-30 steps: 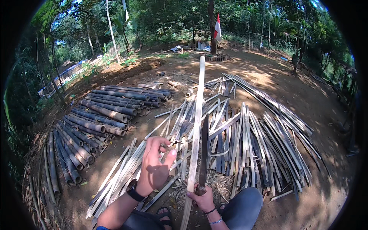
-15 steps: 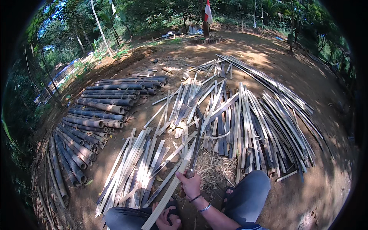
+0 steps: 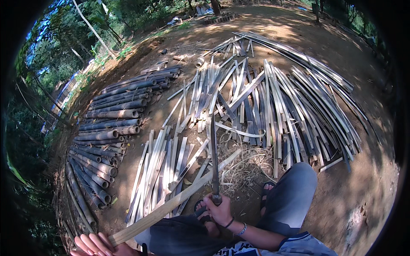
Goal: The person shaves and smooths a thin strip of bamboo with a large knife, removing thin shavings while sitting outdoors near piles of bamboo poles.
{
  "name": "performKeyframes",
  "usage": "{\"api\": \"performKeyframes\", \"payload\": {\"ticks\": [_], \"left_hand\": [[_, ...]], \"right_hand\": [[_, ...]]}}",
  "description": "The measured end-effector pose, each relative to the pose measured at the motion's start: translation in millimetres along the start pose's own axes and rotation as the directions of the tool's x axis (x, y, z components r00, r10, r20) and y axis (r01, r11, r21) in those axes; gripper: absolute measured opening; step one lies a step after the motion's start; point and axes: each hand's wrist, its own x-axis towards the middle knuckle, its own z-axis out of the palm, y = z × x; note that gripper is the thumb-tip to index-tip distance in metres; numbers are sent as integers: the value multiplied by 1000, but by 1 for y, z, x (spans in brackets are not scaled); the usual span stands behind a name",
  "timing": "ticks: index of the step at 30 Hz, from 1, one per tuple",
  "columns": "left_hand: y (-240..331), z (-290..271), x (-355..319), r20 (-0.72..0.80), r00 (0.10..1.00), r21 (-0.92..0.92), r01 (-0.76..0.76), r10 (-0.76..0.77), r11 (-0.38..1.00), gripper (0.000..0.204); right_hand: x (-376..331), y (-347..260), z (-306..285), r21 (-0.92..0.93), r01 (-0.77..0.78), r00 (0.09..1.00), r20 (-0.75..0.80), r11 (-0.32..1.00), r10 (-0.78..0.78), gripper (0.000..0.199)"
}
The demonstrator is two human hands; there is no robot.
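Note:
My right hand (image 3: 219,210) is closed around the handle of a long-bladed machete (image 3: 215,162), its dark blade pointing away from me. At the lower left, my left hand (image 3: 98,246) grips the near end of a pale bamboo strip (image 3: 171,199), fingers fairly straight along it. The strip slants up to the right over my left leg and passes behind or beside the blade near the handle; whether they touch I cannot tell. Its far end hangs over curled bamboo shavings (image 3: 243,168) between my feet.
Split bamboo strips (image 3: 160,166) lie in a pile by my left leg, and a wider pile of strips (image 3: 294,115) fans out ahead and right. Whole bamboo poles (image 3: 113,114) are stacked at the left. My sandalled feet and bent knees flank the shavings. Trees stand beyond.
My left hand has moved left and outward, swinging the bamboo strip to a flatter slant. The machete is now more upright, apart from the strip's length. The view has tipped downward.

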Motion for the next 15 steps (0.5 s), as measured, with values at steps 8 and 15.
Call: {"api": "performKeyframes", "payload": {"ticks": [8,15], "left_hand": [[38,-29,64,300,945,18,128,-128,992,38],[-55,-4,112,333,901,24,287,-279,958,41]], "right_hand": [[13,5,-77,-156,-21,981,-193,987,-10,20],[18,-1,-93,-218,-41,987,-158,975,7,27]]}}
